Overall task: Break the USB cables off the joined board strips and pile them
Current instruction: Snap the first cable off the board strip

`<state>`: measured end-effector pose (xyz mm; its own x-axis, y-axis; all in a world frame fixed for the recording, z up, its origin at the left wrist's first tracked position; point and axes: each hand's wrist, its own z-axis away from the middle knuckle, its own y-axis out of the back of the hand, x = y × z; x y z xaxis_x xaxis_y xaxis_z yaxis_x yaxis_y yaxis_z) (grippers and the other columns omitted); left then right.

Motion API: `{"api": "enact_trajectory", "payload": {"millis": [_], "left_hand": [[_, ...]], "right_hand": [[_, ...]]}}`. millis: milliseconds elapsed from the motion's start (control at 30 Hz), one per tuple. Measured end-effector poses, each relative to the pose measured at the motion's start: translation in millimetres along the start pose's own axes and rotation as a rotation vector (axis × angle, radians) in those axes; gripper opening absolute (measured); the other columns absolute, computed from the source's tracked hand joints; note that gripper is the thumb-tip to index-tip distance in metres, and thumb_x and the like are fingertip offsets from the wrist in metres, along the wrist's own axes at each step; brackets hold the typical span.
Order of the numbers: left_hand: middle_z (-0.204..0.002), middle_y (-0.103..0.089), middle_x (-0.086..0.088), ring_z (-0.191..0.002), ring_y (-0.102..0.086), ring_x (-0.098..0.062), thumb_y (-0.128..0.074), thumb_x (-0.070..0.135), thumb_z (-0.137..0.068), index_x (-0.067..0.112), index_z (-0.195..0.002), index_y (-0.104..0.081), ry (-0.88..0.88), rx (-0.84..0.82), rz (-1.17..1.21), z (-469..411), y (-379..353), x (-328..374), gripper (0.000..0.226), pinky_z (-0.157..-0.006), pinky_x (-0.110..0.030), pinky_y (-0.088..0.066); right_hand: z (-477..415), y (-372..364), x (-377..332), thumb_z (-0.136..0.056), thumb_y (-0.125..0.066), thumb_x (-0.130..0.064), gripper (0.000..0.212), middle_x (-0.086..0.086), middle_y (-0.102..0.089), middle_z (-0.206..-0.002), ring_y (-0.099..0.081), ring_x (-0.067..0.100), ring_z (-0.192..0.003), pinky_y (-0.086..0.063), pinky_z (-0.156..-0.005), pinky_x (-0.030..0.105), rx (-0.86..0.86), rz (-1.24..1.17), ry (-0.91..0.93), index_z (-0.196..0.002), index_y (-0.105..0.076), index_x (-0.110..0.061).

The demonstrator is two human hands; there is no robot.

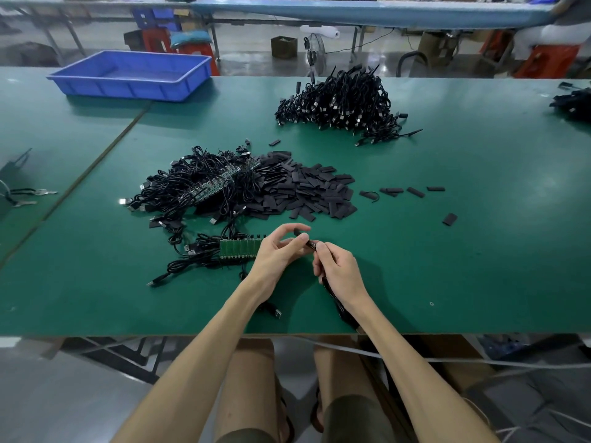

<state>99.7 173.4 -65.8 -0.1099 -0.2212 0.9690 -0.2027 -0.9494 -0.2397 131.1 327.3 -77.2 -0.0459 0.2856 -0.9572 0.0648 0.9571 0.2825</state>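
Head view: green table (479, 244) carries cable pile (339, 103).

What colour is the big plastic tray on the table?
Blue. The tray sits at the table's far left, clearest in the head view.

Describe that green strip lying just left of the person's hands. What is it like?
The board strip is a flat green bar, scored into narrow panels side by side, looking like circuit board. It lies level on the green table, near the front edge. Black cables run off it in tangled loops to the left. The left hand grips its right end.
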Motion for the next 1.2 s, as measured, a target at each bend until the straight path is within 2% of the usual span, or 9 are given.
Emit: {"api": "enact_trajectory", "payload": {"millis": [67,267,467,600,700,867,1200], "left_hand": [[-0.103,-0.076,-0.017,-0.092,-0.072,-0.024,-0.067,0.022,-0.097,0.012,-0.111,-0.069,-0.003,0.004,-0.033,-1,0,-3,0.017,-0.097,-0.035,-0.056],[-0.099,-0.077,-0.013,-0.091,-0.075,-0.022,-0.069,0.028,-0.096,0.008,-0.104,-0.07,0.003,0.061,-0.085,-3,0,-6,0.021,-0.088,-0.03,-0.058],[-0.099,-0.078,-0.012,-0.095,-0.076,-0.025,-0.07,0.026,-0.096,0.002,-0.11,-0.067,0.063,0.098,-0.058,-4,-3,-6,0.028,-0.095,-0.035,-0.057],[-0.105,-0.076,-0.019,-0.101,-0.074,-0.03,-0.066,0.018,-0.098,-0.007,-0.112,-0.068,0.124,0.024,-0.001,-5,0,-1,0.029,-0.096,-0.033,-0.057],[-0.106,-0.075,-0.021,-0.101,-0.074,-0.029,-0.065,0.016,-0.098,-0.013,-0.113,-0.066,0.168,-0.021,0.031,-7,2,2,0.033,-0.089,-0.026,-0.058],[-0.106,-0.075,-0.02,-0.103,-0.073,-0.027,-0.066,0.02,-0.098,-0.009,-0.109,-0.069,0.196,-0.079,-0.012,-7,4,6,0.031,-0.084,-0.02,-0.055],[-0.108,-0.075,-0.018,-0.108,-0.072,-0.027,-0.065,0.025,-0.099,-0.009,-0.112,-0.067,0.147,-0.119,-0.126,-3,2,8,0.037,-0.102,-0.033,-0.053]], "right_hand": [[0,0,0,-0.108,-0.047,-0.03,0.044,-0.001,-0.062,-0.059,-0.054,0.013,-0.049,-0.048,-0.057,0.034,0.01,0.013,0.007,-0.067,-0.058,-0.018],[0,0,1,-0.108,-0.047,-0.031,0.044,0.0,-0.064,-0.06,-0.056,0.014,-0.048,-0.05,-0.057,0.034,0.01,0.036,0.017,-0.068,-0.058,-0.019],[1,0,1,-0.108,-0.047,-0.03,0.044,0.001,-0.064,-0.059,-0.056,0.013,-0.048,-0.05,-0.056,0.035,0.009,0.029,0.008,-0.067,-0.058,-0.018],[2,0,0,-0.108,-0.048,-0.031,0.045,0.002,-0.064,-0.06,-0.056,0.014,-0.047,-0.05,-0.057,0.037,0.028,0.036,0.017,-0.067,-0.057,-0.017],[3,0,0,-0.108,-0.048,-0.029,0.045,0.0,-0.064,-0.06,-0.056,0.014,-0.047,-0.049,-0.057,0.034,0.054,0.044,0.019,-0.065,-0.056,-0.019],[4,1,-1,-0.108,-0.049,-0.028,0.044,0.0,-0.064,-0.06,-0.057,0.013,-0.047,-0.049,-0.056,0.033,0.06,0.039,0.018,-0.066,-0.058,-0.016],[4,2,-3,-0.108,-0.051,-0.03,0.043,-0.001,-0.064,-0.059,-0.059,0.013,-0.048,-0.052,-0.054,0.03,0.038,0.061,0.031,-0.068,-0.06,-0.018]]}}
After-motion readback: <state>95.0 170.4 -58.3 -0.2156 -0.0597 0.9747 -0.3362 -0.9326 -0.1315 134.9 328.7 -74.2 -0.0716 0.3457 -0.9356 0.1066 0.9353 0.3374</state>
